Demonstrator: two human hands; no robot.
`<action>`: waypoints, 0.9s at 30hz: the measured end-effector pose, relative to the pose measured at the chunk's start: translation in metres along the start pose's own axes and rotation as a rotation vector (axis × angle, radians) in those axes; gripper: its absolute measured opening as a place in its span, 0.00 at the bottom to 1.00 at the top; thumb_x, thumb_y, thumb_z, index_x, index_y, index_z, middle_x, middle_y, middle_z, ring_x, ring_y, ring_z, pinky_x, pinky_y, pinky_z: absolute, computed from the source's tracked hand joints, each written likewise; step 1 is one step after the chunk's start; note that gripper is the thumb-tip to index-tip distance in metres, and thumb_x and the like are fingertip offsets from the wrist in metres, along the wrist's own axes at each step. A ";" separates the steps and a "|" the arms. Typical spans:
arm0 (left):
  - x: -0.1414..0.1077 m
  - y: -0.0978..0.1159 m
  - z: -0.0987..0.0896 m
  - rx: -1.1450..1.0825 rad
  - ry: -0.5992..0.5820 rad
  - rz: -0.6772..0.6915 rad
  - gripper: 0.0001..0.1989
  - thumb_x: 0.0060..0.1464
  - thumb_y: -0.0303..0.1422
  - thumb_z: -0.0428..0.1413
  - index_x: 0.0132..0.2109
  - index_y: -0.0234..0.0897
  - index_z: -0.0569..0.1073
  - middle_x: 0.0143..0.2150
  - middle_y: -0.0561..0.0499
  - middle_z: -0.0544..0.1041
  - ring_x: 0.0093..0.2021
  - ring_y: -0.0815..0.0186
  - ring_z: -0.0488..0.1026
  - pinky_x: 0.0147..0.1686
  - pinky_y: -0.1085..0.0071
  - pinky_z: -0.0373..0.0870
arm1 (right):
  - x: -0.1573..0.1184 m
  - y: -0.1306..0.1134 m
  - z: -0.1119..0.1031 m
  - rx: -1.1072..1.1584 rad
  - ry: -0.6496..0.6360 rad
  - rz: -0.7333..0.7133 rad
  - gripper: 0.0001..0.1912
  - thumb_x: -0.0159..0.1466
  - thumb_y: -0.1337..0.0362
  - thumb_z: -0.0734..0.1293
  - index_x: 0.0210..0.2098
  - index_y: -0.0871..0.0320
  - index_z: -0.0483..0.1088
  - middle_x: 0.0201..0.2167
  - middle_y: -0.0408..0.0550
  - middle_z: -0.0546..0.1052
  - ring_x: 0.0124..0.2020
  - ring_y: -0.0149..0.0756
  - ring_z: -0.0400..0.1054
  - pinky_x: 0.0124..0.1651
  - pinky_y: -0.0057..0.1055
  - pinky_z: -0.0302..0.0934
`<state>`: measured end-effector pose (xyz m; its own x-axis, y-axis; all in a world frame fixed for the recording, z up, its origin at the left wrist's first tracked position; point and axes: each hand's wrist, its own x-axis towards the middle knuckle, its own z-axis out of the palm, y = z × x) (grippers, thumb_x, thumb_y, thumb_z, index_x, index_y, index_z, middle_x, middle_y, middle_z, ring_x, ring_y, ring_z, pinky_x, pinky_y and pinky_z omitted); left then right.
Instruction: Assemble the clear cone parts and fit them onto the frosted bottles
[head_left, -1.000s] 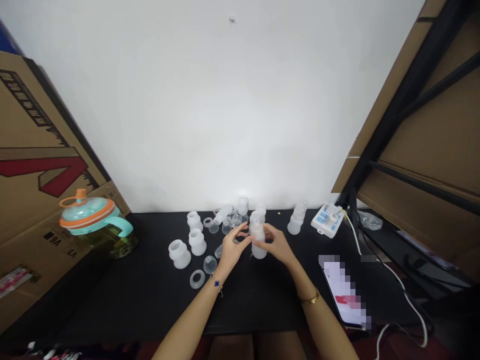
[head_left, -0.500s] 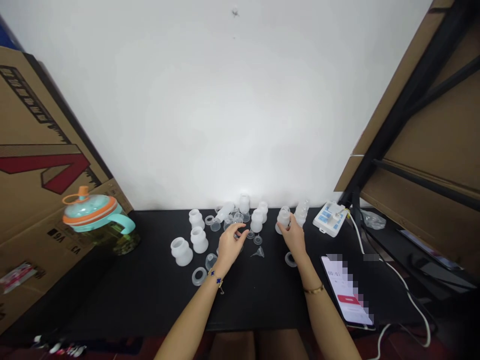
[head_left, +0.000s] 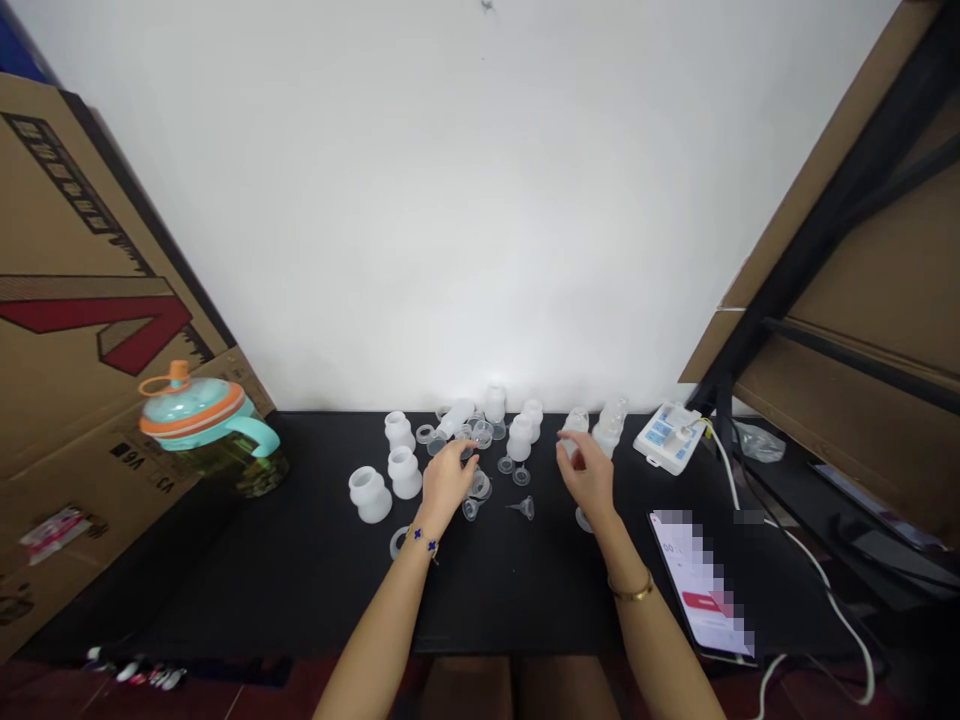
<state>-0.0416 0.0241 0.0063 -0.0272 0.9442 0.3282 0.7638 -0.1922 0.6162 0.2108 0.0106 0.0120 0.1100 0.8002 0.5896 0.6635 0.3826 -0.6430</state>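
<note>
My left hand hovers over a cluster of clear plastic rings and caps, thumb and fingertips apart and holding nothing that I can see. My right hand is open, fingers curved, just in front of a small bottle with a clear dome top. Beside that bottle stands another clear-topped bottle. Between my hands lies a clear funnel-shaped piece, with a small flanged ring behind it. A white waisted bottle stands farther back. A clear ring is partly hidden by my right wrist.
Several open white bottles, one in front, stand left of my left hand. A lidded jug is at far left by a cardboard box. On the right are a white case, a phone and a white cable.
My right hand has let go of the dome-topped bottle and drawn back slightly toward me. My left hand has shifted a little left. The view has moved slightly.
</note>
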 end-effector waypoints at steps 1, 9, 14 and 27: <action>0.001 -0.003 0.000 0.009 -0.020 -0.006 0.12 0.57 0.28 0.57 0.47 0.41 0.79 0.43 0.47 0.82 0.36 0.60 0.76 0.40 0.67 0.69 | -0.001 -0.001 0.000 0.051 -0.155 -0.039 0.12 0.65 0.63 0.62 0.45 0.55 0.75 0.39 0.50 0.78 0.26 0.34 0.64 0.35 0.32 0.62; 0.001 -0.009 -0.007 -0.014 -0.213 0.268 0.24 0.48 0.15 0.52 0.45 0.44 0.82 0.54 0.50 0.79 0.54 0.58 0.73 0.57 0.63 0.67 | -0.008 0.000 0.012 0.037 -0.794 -0.128 0.22 0.50 0.78 0.61 0.37 0.52 0.77 0.40 0.40 0.78 0.29 0.29 0.65 0.34 0.25 0.57; 0.000 -0.007 -0.004 0.020 -0.355 0.352 0.24 0.47 0.15 0.52 0.43 0.43 0.83 0.51 0.48 0.80 0.53 0.55 0.73 0.56 0.61 0.68 | -0.012 0.000 0.017 -0.090 -0.774 -0.125 0.16 0.54 0.75 0.64 0.36 0.51 0.78 0.36 0.41 0.78 0.30 0.31 0.67 0.34 0.26 0.54; -0.003 0.004 0.000 -0.015 -0.220 0.290 0.07 0.57 0.28 0.56 0.38 0.41 0.79 0.37 0.49 0.80 0.38 0.61 0.75 0.40 0.70 0.67 | -0.011 -0.013 0.019 -0.131 -0.653 -0.063 0.08 0.60 0.71 0.65 0.34 0.53 0.74 0.30 0.41 0.77 0.31 0.33 0.68 0.33 0.26 0.51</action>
<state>-0.0386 0.0203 0.0081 0.3302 0.8845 0.3296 0.7098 -0.4628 0.5309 0.1869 0.0057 0.0052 -0.3753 0.9093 0.1800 0.7430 0.4112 -0.5281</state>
